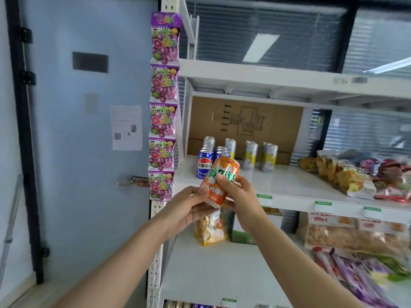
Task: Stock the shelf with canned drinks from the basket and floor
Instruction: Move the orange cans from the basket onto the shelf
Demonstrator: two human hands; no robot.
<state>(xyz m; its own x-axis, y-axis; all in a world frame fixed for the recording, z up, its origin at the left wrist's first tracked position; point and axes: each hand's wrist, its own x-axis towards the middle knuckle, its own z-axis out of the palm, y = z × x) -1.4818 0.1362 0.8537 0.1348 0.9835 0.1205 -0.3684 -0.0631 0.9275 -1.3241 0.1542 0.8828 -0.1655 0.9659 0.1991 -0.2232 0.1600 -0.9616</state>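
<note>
An orange soda can [222, 175] is tilted in the air just in front of the middle white shelf [293, 185]. My left hand [189, 207] grips its lower end from the left. My right hand [239, 192] grips its side from the right, thumb across the label. On the shelf behind it stand blue cola cans [203, 163] at the left and several tall silver-and-yellow cans [268, 157] further back. No basket or floor is visible.
A cardboard box [244, 123] stands at the back of the middle shelf. Snack bags [347, 174] lie at its right. The lower shelf [222, 270] holds more snack packs. A strip of purple candy packets [163, 103] hangs on the left upright beside a blue door [77, 130].
</note>
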